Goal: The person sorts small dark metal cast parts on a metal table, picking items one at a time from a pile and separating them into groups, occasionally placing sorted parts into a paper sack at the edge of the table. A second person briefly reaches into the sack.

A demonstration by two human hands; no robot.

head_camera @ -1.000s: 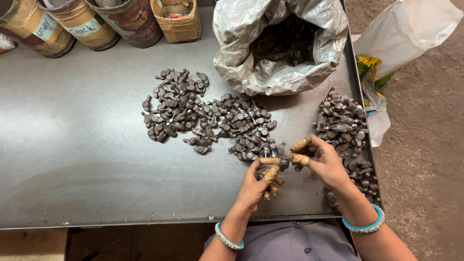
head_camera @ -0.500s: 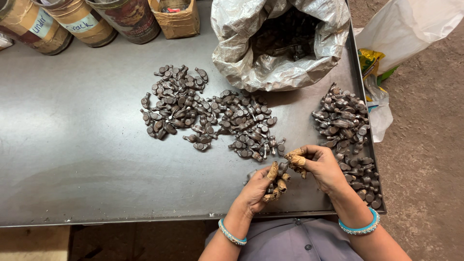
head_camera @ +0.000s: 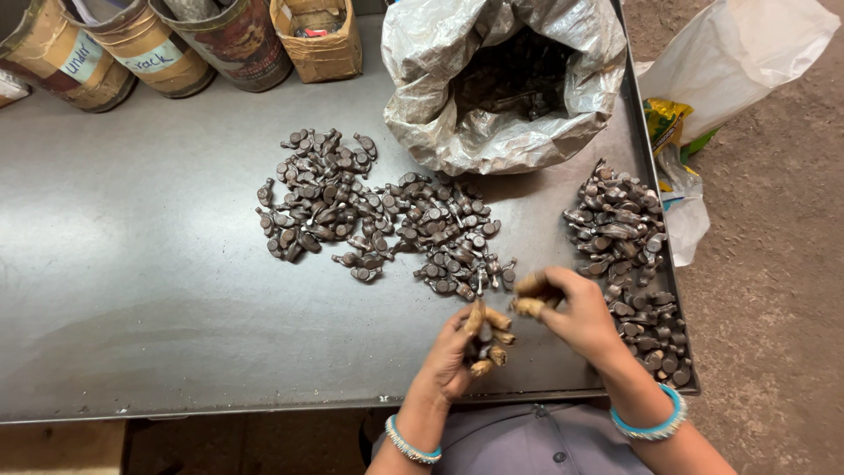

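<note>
Near the front edge of the grey metal table [head_camera: 141,290], small dark metal parts [head_camera: 482,345] are sitting bunched in the left hand [head_camera: 457,352], whose taped fingers [head_camera: 498,318] are curling shut around them. Just beside it, the right hand [head_camera: 576,312] is hovering palm-down, its taped fingertips [head_camera: 531,307] pinching together; whether a part is between them cannot be told. More such parts are lying in a central pile [head_camera: 378,220] and a right-hand pile [head_camera: 629,264], below an open silver bag [head_camera: 505,79].
</note>
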